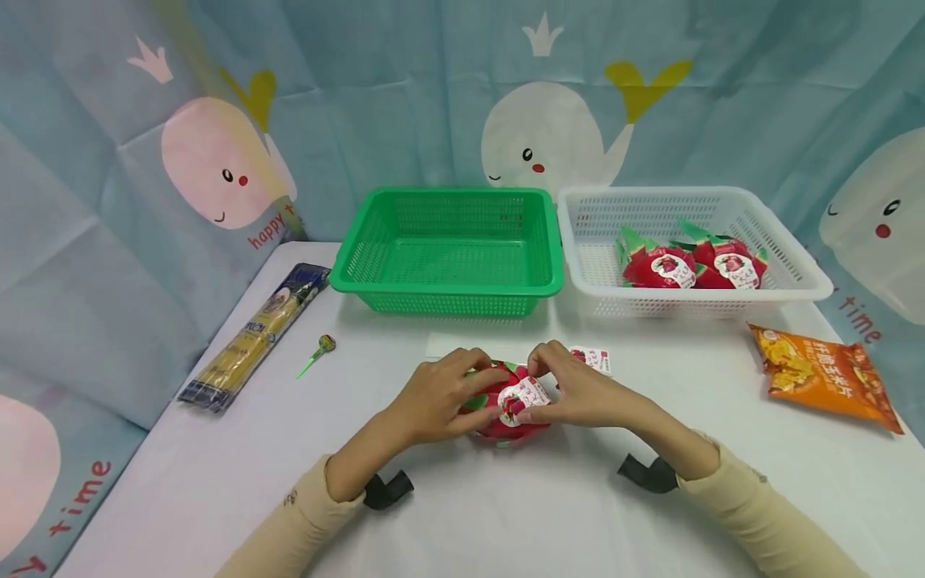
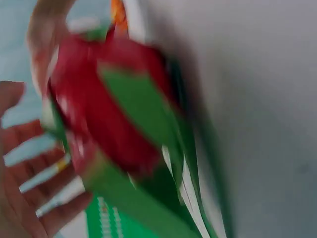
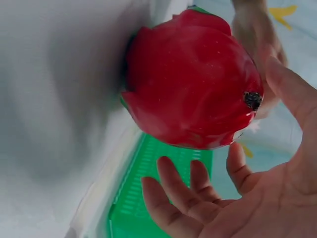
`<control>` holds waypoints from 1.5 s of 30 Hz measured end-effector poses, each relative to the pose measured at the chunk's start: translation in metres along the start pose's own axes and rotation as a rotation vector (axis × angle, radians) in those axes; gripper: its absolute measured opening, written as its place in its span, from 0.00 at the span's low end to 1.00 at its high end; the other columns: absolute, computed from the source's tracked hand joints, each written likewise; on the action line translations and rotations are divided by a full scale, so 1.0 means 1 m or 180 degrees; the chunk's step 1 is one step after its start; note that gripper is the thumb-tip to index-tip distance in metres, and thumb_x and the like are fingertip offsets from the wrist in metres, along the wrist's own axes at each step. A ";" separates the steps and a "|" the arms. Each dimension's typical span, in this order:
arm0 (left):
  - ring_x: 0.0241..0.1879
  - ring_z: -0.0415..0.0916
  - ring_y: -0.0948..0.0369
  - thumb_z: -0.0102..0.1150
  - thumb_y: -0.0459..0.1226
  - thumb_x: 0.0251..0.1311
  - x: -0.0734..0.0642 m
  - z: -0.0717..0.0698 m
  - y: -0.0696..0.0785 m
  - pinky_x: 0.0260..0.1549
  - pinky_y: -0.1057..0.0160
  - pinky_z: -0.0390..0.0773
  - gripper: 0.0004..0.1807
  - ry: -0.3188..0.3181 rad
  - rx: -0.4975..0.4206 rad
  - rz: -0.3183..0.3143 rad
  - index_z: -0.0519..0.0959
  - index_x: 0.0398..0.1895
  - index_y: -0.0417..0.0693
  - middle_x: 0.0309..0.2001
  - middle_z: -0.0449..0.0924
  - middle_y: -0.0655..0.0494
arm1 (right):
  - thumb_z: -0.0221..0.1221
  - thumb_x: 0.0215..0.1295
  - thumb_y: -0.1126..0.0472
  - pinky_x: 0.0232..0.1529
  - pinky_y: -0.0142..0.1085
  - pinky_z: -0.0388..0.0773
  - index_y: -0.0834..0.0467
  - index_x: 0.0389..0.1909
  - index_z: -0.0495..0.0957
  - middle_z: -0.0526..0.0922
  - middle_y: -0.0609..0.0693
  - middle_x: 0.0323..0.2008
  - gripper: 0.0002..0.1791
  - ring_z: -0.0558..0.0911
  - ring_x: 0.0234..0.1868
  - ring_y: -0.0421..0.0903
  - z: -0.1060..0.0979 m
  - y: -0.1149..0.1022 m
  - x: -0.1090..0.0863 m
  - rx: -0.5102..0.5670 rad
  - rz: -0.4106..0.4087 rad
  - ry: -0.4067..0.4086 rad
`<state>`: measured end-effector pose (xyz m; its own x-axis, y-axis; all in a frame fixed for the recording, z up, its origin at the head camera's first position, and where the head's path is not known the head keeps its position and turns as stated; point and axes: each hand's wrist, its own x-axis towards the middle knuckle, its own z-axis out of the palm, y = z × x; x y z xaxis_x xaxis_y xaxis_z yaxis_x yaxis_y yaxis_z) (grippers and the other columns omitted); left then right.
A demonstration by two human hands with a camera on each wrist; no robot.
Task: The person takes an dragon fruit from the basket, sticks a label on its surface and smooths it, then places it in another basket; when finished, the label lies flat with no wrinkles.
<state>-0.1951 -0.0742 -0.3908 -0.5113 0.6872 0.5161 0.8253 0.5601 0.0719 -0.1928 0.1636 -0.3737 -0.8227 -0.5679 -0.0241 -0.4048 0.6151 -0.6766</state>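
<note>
A red dragon fruit [image 1: 499,429] with green scales and a round white label [image 1: 522,397] on top lies on the white table between the two hands. My left hand [image 1: 441,397] is at its left side, thumb tip by the label's left edge. From the right, my right hand [image 1: 588,393] reaches the fruit, with thumb and index finger apart near the label. In the left wrist view the left fingers [image 2: 54,186] are spread beside the blurred fruit [image 2: 104,94]. The right wrist view has the right fingers [image 3: 181,191] loosely bent next to the fruit [image 3: 190,84]; exact contact is unclear.
Behind are a green basket [image 1: 448,299] and a white basket [image 1: 694,299] holding two labelled dragon fruits [image 1: 661,266]. Left lie a spaghetti pack [image 1: 256,337] and a lollipop [image 1: 323,347]; right, an orange snack bag [image 1: 827,377]. A printed label card [image 1: 594,359] lies behind the right hand.
</note>
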 end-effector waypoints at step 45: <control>0.36 0.83 0.63 0.44 0.37 0.67 -0.011 -0.011 -0.116 0.37 0.72 0.79 0.11 0.1772 -0.5038 -0.3246 0.68 0.42 0.36 0.31 0.85 0.51 | 0.65 0.48 0.44 0.49 0.39 0.73 0.48 0.56 0.75 0.78 0.41 0.53 0.31 0.75 0.55 0.41 0.016 -0.027 0.044 -0.0738 -0.0418 -0.0335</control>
<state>-0.2827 -0.1522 -0.3957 -0.9966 0.0553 -0.0615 -0.0805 -0.4781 0.8746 -0.2113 0.1131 -0.3687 -0.7162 -0.6971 -0.0320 -0.5955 0.6344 -0.4929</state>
